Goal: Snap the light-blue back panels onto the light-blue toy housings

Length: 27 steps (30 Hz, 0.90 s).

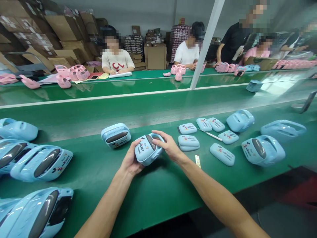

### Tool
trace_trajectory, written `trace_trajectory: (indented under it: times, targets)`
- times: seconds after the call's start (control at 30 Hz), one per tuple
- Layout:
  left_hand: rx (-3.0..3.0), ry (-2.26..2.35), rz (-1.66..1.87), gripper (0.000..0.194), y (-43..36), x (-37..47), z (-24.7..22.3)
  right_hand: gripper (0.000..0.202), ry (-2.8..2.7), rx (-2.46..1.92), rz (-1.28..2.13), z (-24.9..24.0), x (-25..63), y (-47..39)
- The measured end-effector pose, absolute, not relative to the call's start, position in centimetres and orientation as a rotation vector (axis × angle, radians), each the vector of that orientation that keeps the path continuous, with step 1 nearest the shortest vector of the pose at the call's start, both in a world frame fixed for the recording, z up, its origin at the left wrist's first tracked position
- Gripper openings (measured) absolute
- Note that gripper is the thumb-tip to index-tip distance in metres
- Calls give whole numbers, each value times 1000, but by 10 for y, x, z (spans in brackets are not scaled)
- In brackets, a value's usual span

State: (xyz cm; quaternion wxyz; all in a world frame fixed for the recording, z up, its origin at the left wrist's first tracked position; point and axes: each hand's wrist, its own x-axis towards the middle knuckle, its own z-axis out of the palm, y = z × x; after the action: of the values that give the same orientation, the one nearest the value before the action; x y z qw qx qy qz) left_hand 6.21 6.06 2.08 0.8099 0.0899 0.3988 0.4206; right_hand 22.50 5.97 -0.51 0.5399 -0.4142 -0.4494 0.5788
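Note:
A light blue plastic housing with a dark oval window and printed lettering is held between both hands above the green table. My left hand grips its left side and underside. The fingers of my right hand are wrapped round its upper right edge and handle. Just left of them, a similar blue housing rests on the table. To the right lie several printed blue panels and a thin white tool.
Several blue housings line the left side, with more at the right. A small yellowish strip lies near the panels. Beyond the belt, people sit or stand by pink housings. A white post rises there.

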Motion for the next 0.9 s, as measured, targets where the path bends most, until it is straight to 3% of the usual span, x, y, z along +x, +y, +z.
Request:
trace_trajectory:
  times: [0.23, 0.37, 0.47, 0.9]
  targets:
    - [150, 862, 931, 22, 58, 64, 23, 59, -1003, -1003, 1372, -8, 224, 60]
    - [201, 804, 1187, 26, 57, 65, 20, 74, -932, -954, 1463, -10, 211, 53]
    - [279, 824, 1348, 30, 59, 62, 14, 72, -957, -819, 1583, -9, 203, 49]
    - [706, 958, 1212, 58, 61, 57, 8, 85, -1005, -871, 1510, -15, 226, 62]
